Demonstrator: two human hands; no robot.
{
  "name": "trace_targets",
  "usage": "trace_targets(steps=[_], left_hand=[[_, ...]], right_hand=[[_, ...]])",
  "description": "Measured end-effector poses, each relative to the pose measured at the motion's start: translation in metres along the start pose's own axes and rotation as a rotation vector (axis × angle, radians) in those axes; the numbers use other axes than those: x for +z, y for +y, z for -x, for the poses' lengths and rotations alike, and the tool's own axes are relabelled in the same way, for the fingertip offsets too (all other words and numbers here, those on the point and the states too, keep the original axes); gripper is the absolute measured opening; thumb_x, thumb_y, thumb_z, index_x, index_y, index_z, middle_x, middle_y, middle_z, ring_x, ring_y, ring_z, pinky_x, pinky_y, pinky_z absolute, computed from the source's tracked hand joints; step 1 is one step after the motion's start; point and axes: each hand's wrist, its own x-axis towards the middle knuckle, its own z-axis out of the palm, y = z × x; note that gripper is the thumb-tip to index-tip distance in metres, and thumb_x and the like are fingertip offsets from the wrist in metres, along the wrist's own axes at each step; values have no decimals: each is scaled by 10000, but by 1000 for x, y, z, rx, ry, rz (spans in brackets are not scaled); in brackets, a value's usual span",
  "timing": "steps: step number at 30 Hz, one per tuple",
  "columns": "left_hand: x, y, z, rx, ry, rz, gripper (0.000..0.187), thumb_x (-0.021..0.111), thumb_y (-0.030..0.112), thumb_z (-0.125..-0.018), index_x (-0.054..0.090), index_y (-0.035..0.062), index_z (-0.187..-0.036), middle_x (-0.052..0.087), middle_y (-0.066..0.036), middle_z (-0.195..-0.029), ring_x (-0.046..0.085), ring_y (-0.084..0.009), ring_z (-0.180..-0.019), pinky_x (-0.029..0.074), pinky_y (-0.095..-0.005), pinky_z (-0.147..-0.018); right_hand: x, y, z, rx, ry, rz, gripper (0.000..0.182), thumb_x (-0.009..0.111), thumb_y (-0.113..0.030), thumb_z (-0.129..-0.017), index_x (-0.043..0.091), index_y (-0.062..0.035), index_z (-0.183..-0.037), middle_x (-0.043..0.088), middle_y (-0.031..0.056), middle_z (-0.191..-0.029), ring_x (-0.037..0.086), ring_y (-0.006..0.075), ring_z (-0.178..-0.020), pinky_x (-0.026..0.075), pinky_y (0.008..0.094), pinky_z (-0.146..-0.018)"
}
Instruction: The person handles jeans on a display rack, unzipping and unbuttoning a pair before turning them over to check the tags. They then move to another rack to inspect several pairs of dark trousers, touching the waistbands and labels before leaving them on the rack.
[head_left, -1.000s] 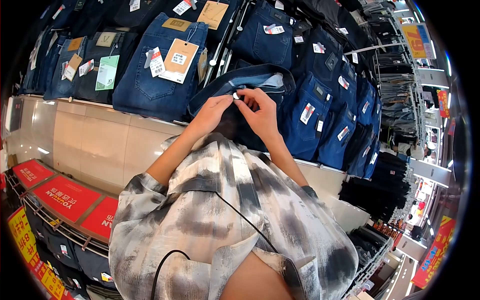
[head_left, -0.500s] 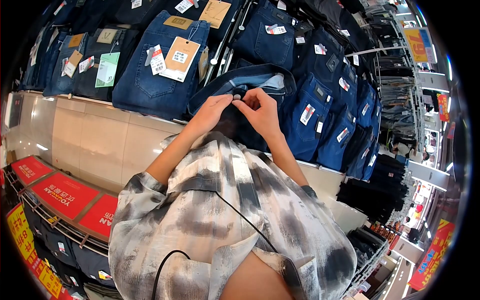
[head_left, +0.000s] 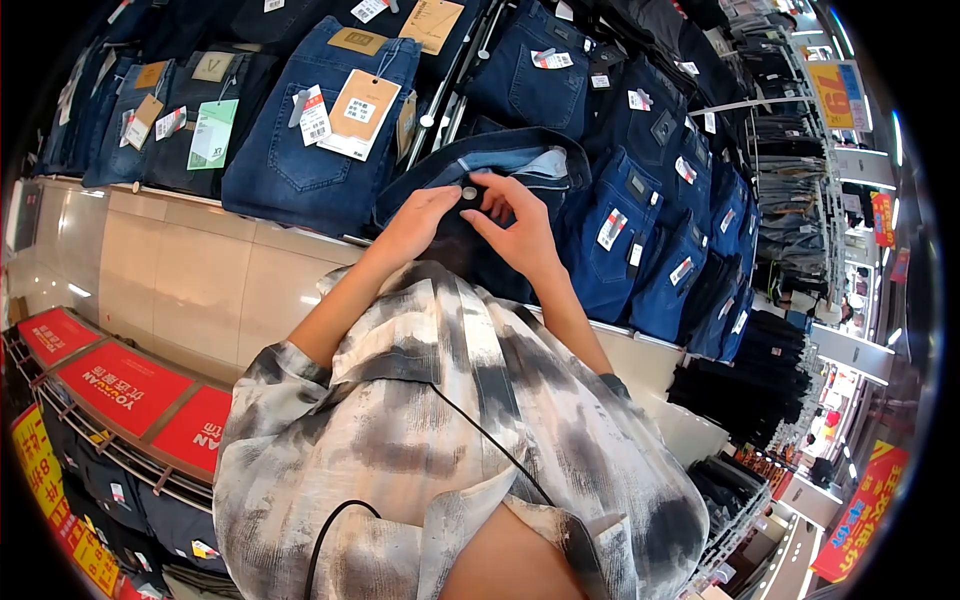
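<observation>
A pair of dark blue jeans [head_left: 520, 160] hangs on the wall rack straight ahead, its waistband gaping open. My left hand [head_left: 418, 222] pinches the waistband by its round metal button [head_left: 468, 192]. My right hand [head_left: 515, 225] grips the other flap of the same waistband, fingers curled just beside the button. Both hands meet at the fly, and the lower part of the jeans is hidden behind them.
More jeans with paper tags [head_left: 362, 105] hang in rows to the left and right [head_left: 640, 200]. A beige tiled wall [head_left: 180, 280] lies below them. Red signs [head_left: 120, 385] top a lower rack at left. An aisle with shelves of dark trousers [head_left: 760, 380] runs off to the right.
My hands have shifted slightly at the waistband; the metal button, covered half a second ago, shows again between my fingertips. The view has drifted a little.
</observation>
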Motion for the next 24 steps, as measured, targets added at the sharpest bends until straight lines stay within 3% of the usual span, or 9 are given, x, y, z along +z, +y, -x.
trace_targets(steps=[7,10,13,16,19,24], left_hand=[[3,4,3,19,22,7,377,496,255,-1013,639,-88,-1076,671,-42,-998,552,-96,-933,430,-245,-858],[1,3,2,8,10,-1,370,494,252,-1014,641,-84,-1060,669,-42,-987,549,-92,-923,428,-244,-852],[3,6,4,3,40,-16,373,489,253,-1017,642,-84,-1064,673,-47,-991,555,-92,-927,428,-245,-857],[2,3,2,10,16,7,388,489,261,-1020,639,-90,-1091,679,-55,-1008,562,-96,-942,429,-246,-870],[0,2,2,5,16,-28,399,486,265,-1023,637,-93,-1114,682,-61,-1022,564,-100,-958,428,-248,-880],[7,6,4,-5,92,-23,401,480,274,-1027,637,-88,-1100,674,-52,-1004,558,-99,-942,429,-250,-864]], right_hand=[[3,3,5,19,36,-87,360,807,-119,-774,658,-53,-1095,566,27,-784,503,121,-675,441,250,-622],[-2,10,2,-115,-54,41,403,799,-114,-780,635,-55,-1143,572,24,-792,506,121,-682,445,250,-631],[1,14,6,-8,7,-41,434,785,-101,-788,617,-61,-1186,575,22,-803,509,121,-691,448,248,-638],[1,5,4,-17,15,-86,397,778,-91,-790,614,-41,-1148,579,30,-811,514,124,-698,450,249,-647],[-4,9,1,-131,-85,58,396,760,-71,-795,606,-40,-1159,583,35,-823,519,132,-705,451,253,-657],[1,9,8,-10,6,-121,363,725,-13,-803,591,-32,-1139,583,31,-848,513,109,-736,446,239,-686]])
